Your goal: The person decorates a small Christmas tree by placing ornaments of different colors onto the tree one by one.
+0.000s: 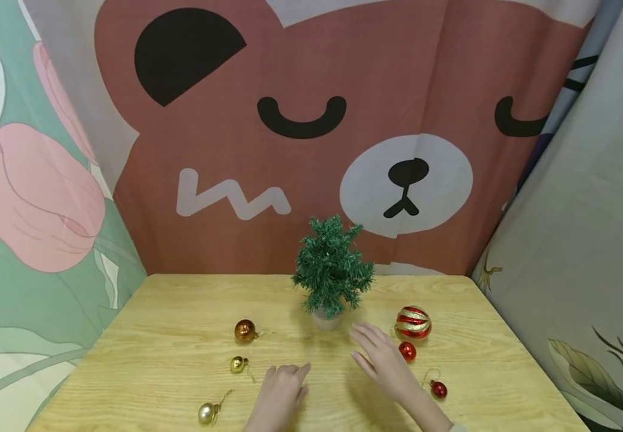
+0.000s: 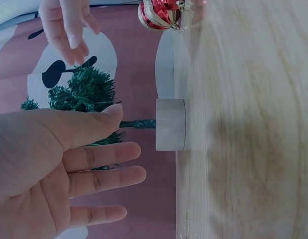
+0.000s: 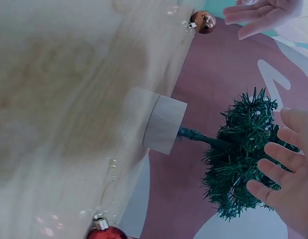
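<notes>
A small green artificial Christmas tree stands upright in a pale round base toward the back of the table. Both hands hover in front of it, apart from it. My left hand has its fingers extended and holds nothing; in the left wrist view its palm shows bare. To the right, my right hand is spread with bare fingers, nearest the tree and a shiny red bauble. Behind that bauble lies a larger red and gold striped bauble.
On the left lie a copper bauble, a small gold bauble and a pale champagne bauble, each with a hanging loop. A dark red bauble lies near my right forearm. Printed curtains hang behind the wooden table.
</notes>
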The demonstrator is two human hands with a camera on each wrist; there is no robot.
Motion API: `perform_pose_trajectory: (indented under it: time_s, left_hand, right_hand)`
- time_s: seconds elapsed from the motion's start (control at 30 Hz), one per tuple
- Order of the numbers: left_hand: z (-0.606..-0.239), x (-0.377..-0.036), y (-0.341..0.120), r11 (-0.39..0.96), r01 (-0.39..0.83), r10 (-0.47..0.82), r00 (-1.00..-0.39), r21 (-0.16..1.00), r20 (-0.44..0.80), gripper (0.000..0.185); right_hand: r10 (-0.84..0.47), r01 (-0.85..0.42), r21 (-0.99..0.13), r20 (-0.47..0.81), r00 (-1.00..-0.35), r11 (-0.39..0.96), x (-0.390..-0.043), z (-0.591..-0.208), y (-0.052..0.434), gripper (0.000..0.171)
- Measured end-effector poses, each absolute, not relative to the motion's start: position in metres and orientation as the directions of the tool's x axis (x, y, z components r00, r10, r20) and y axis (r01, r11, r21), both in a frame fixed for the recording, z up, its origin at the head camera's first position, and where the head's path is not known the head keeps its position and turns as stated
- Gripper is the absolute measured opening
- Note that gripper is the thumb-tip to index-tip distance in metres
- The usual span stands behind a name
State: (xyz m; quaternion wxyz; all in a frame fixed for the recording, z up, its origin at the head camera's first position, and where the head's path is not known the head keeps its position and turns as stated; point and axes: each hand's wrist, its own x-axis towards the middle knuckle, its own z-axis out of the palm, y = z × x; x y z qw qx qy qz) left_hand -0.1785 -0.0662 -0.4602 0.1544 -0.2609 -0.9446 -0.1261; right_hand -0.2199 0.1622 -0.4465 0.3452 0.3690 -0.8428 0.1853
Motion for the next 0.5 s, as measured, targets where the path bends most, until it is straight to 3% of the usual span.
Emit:
perform_pose_trajectory:
  time_s: [0.37,0.5]
  left_hand:
    - [-0.46,-0.175,-0.066,0.824,0.54,0.472,-0.822,0.171,0.319,0.031]
    - [-0.46,-0.173,-0.067,0.815,0.555,0.484,-0.81,0.168,0.33,0.029]
  right_hand:
    - [-0.499,-0.815,-0.037,0.775,-0.389,0.578,-0.236,-0.435,0.153,0.038]
    - [-0.518,-0.815,-0.031,0.758,-0.396,0.579,-0.241,-0.431,0.149,0.039]
